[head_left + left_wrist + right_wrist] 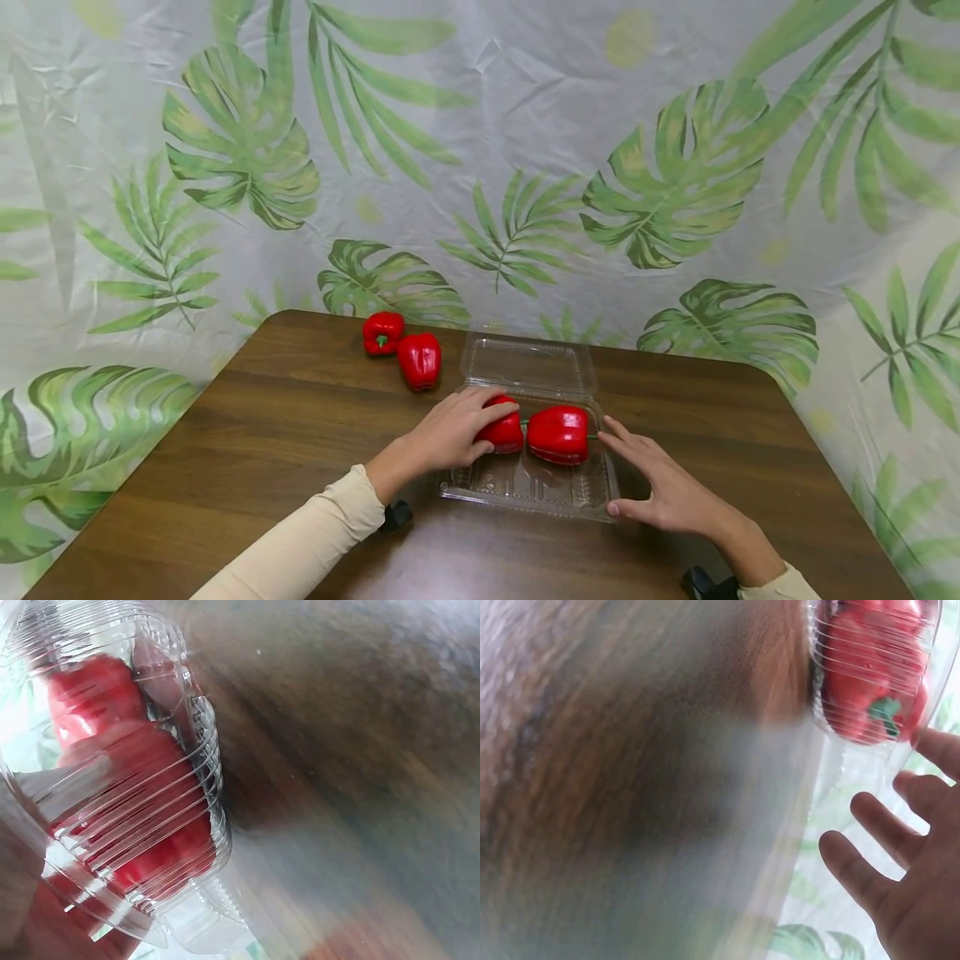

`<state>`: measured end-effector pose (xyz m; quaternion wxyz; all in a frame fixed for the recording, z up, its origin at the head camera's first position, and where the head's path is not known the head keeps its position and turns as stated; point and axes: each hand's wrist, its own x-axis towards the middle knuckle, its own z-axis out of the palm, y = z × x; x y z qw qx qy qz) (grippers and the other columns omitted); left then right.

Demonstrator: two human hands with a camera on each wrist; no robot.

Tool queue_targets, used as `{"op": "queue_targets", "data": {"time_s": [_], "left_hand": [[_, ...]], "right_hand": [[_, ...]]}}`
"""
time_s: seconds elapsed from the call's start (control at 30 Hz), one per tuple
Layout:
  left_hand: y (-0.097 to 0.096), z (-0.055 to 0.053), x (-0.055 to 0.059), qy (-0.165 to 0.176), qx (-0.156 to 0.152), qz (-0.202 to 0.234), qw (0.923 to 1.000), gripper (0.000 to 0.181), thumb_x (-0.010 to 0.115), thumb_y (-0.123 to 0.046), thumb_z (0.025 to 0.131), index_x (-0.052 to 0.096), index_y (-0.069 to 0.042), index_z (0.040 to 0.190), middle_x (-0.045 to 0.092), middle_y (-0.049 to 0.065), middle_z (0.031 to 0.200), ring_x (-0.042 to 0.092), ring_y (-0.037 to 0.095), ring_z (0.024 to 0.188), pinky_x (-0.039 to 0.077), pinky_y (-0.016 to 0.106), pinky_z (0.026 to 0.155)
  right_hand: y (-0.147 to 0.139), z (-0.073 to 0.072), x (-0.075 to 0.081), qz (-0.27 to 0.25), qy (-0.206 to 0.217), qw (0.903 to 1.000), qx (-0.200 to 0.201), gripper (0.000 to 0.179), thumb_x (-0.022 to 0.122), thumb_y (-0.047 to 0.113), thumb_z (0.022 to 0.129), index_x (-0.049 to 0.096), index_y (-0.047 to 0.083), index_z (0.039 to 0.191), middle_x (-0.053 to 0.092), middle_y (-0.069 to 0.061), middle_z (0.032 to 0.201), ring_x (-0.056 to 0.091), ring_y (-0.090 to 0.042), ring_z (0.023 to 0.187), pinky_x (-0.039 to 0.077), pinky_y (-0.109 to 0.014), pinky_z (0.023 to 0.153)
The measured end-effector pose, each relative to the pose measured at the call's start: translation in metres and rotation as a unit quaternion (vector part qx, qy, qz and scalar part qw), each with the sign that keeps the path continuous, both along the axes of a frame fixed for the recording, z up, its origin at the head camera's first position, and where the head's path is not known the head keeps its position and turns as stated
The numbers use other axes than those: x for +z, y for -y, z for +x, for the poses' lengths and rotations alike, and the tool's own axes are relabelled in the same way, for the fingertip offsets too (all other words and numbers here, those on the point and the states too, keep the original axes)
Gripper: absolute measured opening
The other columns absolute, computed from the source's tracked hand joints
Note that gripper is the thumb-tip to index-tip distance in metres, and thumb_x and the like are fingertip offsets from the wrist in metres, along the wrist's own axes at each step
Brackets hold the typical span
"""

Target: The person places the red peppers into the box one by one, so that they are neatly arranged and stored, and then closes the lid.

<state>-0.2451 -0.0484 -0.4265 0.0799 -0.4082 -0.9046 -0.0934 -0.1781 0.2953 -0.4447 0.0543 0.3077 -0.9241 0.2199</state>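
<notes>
A clear plastic clamshell container (525,497) lies on the table with its lid (528,367) folded back. Inside, two red bell peppers sit side by side. My left hand (455,427) grips the left bell pepper (504,433) from above, fingers over its top and thumb at its near side. The right bell pepper (558,435) lies on its side, green stem pointing right. My right hand (660,479) is at the container's right edge with fingers spread, fingertips close to that stem. Through the clear wall in the left wrist view, the peppers (161,817) show behind the ridges.
Two more red bell peppers, one with its stem showing (383,333) and one lying beside it (420,362), are at the back left of the brown wooden table (247,433). A leaf-patterned cloth (517,150) hangs directly behind the table's far edge.
</notes>
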Motion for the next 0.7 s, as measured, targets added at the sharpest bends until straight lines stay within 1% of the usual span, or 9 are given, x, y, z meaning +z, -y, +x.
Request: {"op": "queue_targets", "data": {"time_s": [0.17, 0.33, 0.43, 0.53, 0.7], "left_hand": [[-0.0009, -0.0006, -0.0007, -0.001, 0.006, -0.001, 1.0000, 0.064, 0.078, -0.026, 0.084, 0.053, -0.023, 0.143, 0.049, 0.008, 0.149, 0.052, 0.029, 0.134, 0.045, 0.046, 0.111], [-0.0007, -0.0004, -0.0013, -0.002, 0.000, 0.007, 1.0000, 0.064, 0.078, -0.026, 0.084, 0.053, -0.021, 0.143, 0.050, 0.008, 0.148, 0.052, 0.029, 0.134, 0.045, 0.046, 0.110], [-0.0003, -0.0008, -0.0022, -0.009, -0.003, 0.011, 0.9999, 0.064, 0.078, -0.026, 0.084, 0.053, -0.021, 0.143, 0.050, 0.008, 0.148, 0.052, 0.029, 0.134, 0.045, 0.046, 0.111], [0.0003, -0.0013, -0.0031, -0.013, -0.002, 0.010, 0.9999, 0.065, 0.078, -0.026, 0.084, 0.052, -0.020, 0.143, 0.050, 0.008, 0.149, 0.051, 0.029, 0.134, 0.043, 0.045, 0.112], [0.0005, -0.0019, -0.0041, -0.008, -0.005, 0.009, 0.9999, 0.065, 0.078, -0.026, 0.084, 0.052, -0.020, 0.143, 0.050, 0.009, 0.149, 0.052, 0.029, 0.134, 0.043, 0.044, 0.112]], "right_hand": [[-0.0013, -0.0012, -0.0017, 0.002, -0.004, 1.0000, 0.002, 0.085, 0.080, 0.041, 0.080, 0.042, 0.009, 0.150, 0.034, -0.018, 0.160, 0.042, -0.024, 0.130, 0.050, -0.055, 0.092], [-0.0017, -0.0017, -0.0012, 0.001, -0.003, 1.0000, 0.001, 0.085, 0.080, 0.041, 0.080, 0.043, 0.008, 0.149, 0.035, -0.019, 0.159, 0.042, -0.026, 0.130, 0.050, -0.056, 0.091], [-0.0013, -0.0018, -0.0002, 0.001, -0.001, 1.0000, 0.001, 0.086, 0.080, 0.040, 0.080, 0.043, 0.008, 0.150, 0.035, -0.019, 0.159, 0.042, -0.027, 0.130, 0.050, -0.056, 0.091], [-0.0007, -0.0017, 0.0007, 0.002, -0.003, 1.0000, 0.003, 0.086, 0.080, 0.040, 0.080, 0.042, 0.008, 0.150, 0.035, -0.019, 0.159, 0.042, -0.027, 0.130, 0.050, -0.056, 0.091], [0.0000, 0.0003, 0.0020, 0.002, -0.005, 1.0000, 0.002, 0.085, 0.079, 0.040, 0.080, 0.043, 0.007, 0.149, 0.036, -0.020, 0.158, 0.043, -0.028, 0.129, 0.050, -0.056, 0.091]]}}
